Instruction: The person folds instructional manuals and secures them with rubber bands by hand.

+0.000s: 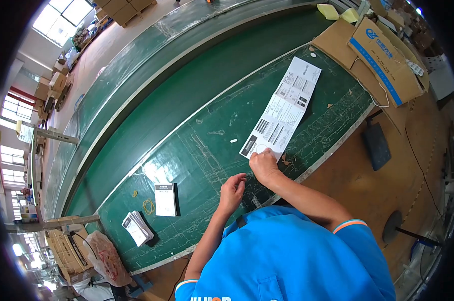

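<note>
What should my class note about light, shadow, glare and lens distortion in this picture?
In the head view: the windows are blown out; white glare sits on the green table; a dark shadow edges the right side of the booklet stack; straight edges bow, with black corners; small print on the unfolded sheet is illegible.

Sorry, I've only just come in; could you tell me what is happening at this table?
Someone in a blue shirt is handling a long printed sheet, which lies unfolded on the green table. Their right hand is on its near end, while the left hand hovers beside it, holding nothing visible. Off to the left are two piles of booklets, one neat and one fanned out, with yellow bands near them.
</note>
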### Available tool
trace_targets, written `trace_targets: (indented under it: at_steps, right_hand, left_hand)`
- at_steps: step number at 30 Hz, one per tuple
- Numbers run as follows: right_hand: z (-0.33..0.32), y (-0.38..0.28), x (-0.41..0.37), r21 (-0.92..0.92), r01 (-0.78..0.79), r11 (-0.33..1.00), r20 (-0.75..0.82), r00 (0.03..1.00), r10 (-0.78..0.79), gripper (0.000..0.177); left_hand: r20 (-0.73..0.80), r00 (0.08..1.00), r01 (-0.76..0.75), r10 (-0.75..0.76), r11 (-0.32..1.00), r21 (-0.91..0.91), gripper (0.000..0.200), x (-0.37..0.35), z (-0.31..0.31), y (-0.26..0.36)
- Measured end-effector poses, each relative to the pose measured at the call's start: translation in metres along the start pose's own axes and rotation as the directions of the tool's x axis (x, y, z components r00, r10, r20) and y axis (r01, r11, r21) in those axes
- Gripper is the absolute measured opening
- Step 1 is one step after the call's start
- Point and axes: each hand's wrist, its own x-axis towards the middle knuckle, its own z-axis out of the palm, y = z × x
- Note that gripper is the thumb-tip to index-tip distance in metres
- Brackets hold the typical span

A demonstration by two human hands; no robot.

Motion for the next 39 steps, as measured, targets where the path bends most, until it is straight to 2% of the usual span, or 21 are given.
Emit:
trace_targets:
  at_steps: [2, 5, 7, 8, 10, 11, 12, 13, 14, 15, 16, 18, 19, 20, 22, 23, 24, 30, 32, 36, 39]
  right_hand:
    - [0.004, 0.002, 0.0, -0.046, 0.02, 0.999, -0.022, 1.0, -0.021, 0.008]
    - [0.003, 0.009, 0.0, 0.046, 0.058, 0.997, -0.072, 0.996, -0.054, 0.008]
    - [0.0, 0.014, 0.002, 0.232, 0.006, 0.973, -0.071, 0.997, 0.011, 0.009]
    - [-0.007, 0.019, 0.002, 0.232, 0.008, 0.973, -0.069, 0.998, 0.008, 0.009]
    - [-0.03, 0.032, 0.003, 0.409, -0.099, 0.907, 0.009, 0.995, 0.104, 0.01]
    - [-0.044, 0.038, 0.002, 0.42, -0.123, 0.899, 0.028, 0.992, 0.123, 0.009]
    - [-0.051, 0.043, -0.002, 0.418, -0.118, 0.9, 0.03, 0.993, 0.117, 0.009]
    - [-0.057, 0.048, -0.006, 0.525, -0.11, 0.844, -0.002, 0.991, 0.131, 0.009]
    - [-0.063, 0.05, -0.01, 0.625, -0.097, 0.775, -0.032, 0.988, 0.15, 0.01]
    - [-0.068, 0.05, -0.013, 0.646, -0.121, 0.754, 0.019, 0.99, 0.143, 0.013]
    - [-0.064, 0.049, -0.014, 0.645, -0.121, 0.755, 0.02, 0.99, 0.142, 0.013]
    - [-0.052, 0.045, -0.015, 0.652, -0.031, 0.758, -0.074, 0.992, 0.105, 0.017]
    - [-0.049, 0.042, -0.014, 0.67, -0.107, 0.735, 0.073, 0.994, 0.079, 0.028]
    - [-0.044, 0.039, -0.014, 0.67, -0.108, 0.734, 0.073, 0.994, 0.08, 0.028]
    - [-0.03, 0.028, -0.016, 0.523, 0.051, 0.851, -0.126, 0.992, 0.017, 0.036]
    - [-0.023, 0.023, -0.015, 0.494, 0.021, 0.869, -0.093, 0.995, 0.028, 0.039]
    - [-0.013, 0.02, -0.012, 0.352, 0.037, 0.935, -0.126, 0.992, 0.008, 0.021]
    - [0.003, 0.004, -0.003, 0.181, 0.023, 0.983, -0.115, 0.993, -0.002, 0.014]
    - [0.004, 0.002, -0.002, 0.102, 0.03, 0.994, -0.187, 0.982, -0.011, 0.015]
    - [-0.002, 0.009, 0.0, 0.158, 0.05, 0.986, -0.134, 0.991, -0.028, 0.013]
    - [-0.007, 0.02, 0.001, 0.406, 0.078, 0.911, -0.11, 0.993, -0.036, 0.009]
  left_hand:
    - [0.014, 1.0, 0.001, -0.001, 1.0, 0.006, 0.024, -0.001, 0.0, 0.0]
    - [0.037, 0.998, 0.049, -0.048, 0.999, -0.021, 0.024, -0.002, 0.001, 0.002]
    - [0.074, 0.991, 0.123, -0.113, 0.982, -0.144, 0.024, -0.001, 0.003, 0.002]
    - [0.073, 0.991, 0.125, -0.115, 0.981, -0.146, 0.024, 0.001, 0.004, 0.001]
    - [0.12, 0.985, 0.152, -0.126, 0.959, -0.24, 0.025, 0.007, 0.005, 0.0]
    - [0.116, 0.985, 0.153, -0.128, 0.958, -0.244, 0.025, 0.01, 0.005, 0.006]
    - [0.159, 0.977, 0.187, -0.14, 0.923, -0.337, 0.026, 0.012, 0.004, 0.017]
    - [0.203, 0.968, 0.221, -0.146, 0.878, -0.425, 0.027, 0.015, 0.003, 0.026]
    - [0.201, 0.968, 0.222, -0.148, 0.877, -0.427, 0.027, 0.019, 0.004, 0.031]
    - [0.205, 0.969, 0.225, -0.137, 0.835, -0.503, 0.027, 0.023, 0.005, 0.035]
    - [0.209, 0.97, 0.226, -0.126, 0.787, -0.575, 0.028, 0.028, 0.008, 0.038]
    - [0.183, 0.966, 0.255, -0.182, 0.784, -0.566, 0.027, 0.033, 0.015, 0.034]
    - [0.134, 0.962, 0.27, -0.237, 0.76, -0.591, 0.025, 0.034, 0.018, 0.032]
    - [0.088, 0.952, 0.284, -0.294, 0.735, -0.616, 0.024, 0.033, 0.019, 0.03]
    - [0.105, 0.943, 0.31, -0.315, 0.72, -0.621, 0.022, 0.026, 0.019, 0.023]
    - [0.119, 0.933, 0.339, -0.34, 0.714, -0.613, 0.022, 0.023, 0.019, 0.019]
    - [0.136, 0.922, 0.368, -0.364, 0.705, -0.606, 0.022, 0.02, 0.02, 0.017]
    - [0.123, 0.916, 0.371, -0.383, 0.685, -0.627, 0.021, 0.012, 0.019, 0.017]
    - [0.125, 0.919, 0.364, -0.374, 0.685, -0.631, 0.02, 0.011, 0.018, 0.016]
    - [0.128, 0.92, 0.364, -0.37, 0.688, -0.628, 0.02, 0.01, 0.017, 0.014]
    - [0.178, 0.907, 0.411, -0.38, 0.717, -0.563, 0.02, 0.007, 0.016, 0.016]
